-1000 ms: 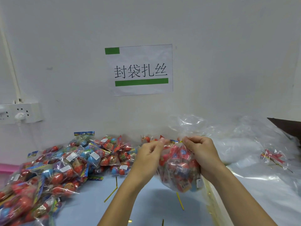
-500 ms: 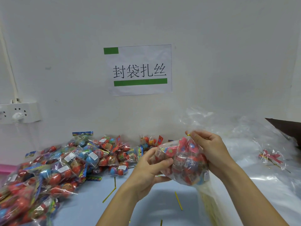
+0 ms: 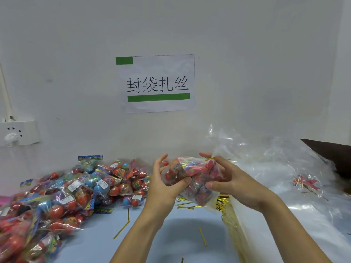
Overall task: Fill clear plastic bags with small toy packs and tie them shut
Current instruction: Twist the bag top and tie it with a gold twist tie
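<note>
- Cradling the filled bag (image 3: 191, 177) above the tabletop (image 3: 171, 238), both hands clasp it: left hand (image 3: 163, 186) underneath, right hand (image 3: 226, 179) by the gold tie (image 3: 209, 159).
- Held sideways, probably for tossing onto the finished pile (image 3: 76, 186).

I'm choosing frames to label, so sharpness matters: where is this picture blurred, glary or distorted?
Head view: the sign reads sharp; the toy pack pile smears toward the lower left corner; the held bag and both hands, left and right, look slightly soft; glare streaks the clear plastic sheets; wide-angle bending shows at the edges.
</note>
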`<move>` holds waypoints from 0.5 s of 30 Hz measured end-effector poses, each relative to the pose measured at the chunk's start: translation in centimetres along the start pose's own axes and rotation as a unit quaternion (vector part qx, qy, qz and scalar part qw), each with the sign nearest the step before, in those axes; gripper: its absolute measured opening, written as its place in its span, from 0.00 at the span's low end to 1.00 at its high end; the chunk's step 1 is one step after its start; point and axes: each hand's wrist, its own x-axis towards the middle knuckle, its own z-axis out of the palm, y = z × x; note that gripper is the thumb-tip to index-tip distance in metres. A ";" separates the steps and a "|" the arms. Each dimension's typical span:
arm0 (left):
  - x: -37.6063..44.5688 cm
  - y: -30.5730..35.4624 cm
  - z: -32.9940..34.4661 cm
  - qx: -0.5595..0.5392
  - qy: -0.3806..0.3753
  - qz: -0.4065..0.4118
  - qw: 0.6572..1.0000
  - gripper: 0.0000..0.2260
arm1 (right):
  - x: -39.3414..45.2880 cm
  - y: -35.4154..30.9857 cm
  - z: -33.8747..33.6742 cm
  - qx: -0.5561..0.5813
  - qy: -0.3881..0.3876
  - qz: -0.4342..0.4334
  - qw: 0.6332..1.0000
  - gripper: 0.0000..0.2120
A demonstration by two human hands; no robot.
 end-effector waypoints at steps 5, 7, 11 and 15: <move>-0.5 0.1 0.8 -0.054 -0.040 0.003 0.998 0.38 | -0.4 0.4 -1.0 0.014 0.074 0.016 0.997 0.26; -0.7 0.1 1.4 -0.079 -0.054 0.000 0.995 0.39 | -0.9 0.6 -1.8 0.053 0.102 0.020 0.993 0.25; -1.6 -1.5 2.4 -0.048 -0.076 -0.040 0.995 0.30 | -2.6 1.2 -3.7 0.169 0.170 0.027 0.971 0.25; -3.3 -3.9 4.1 0.228 -0.209 -0.044 0.950 0.30 | -4.1 1.4 -6.1 0.259 0.245 0.016 0.934 0.23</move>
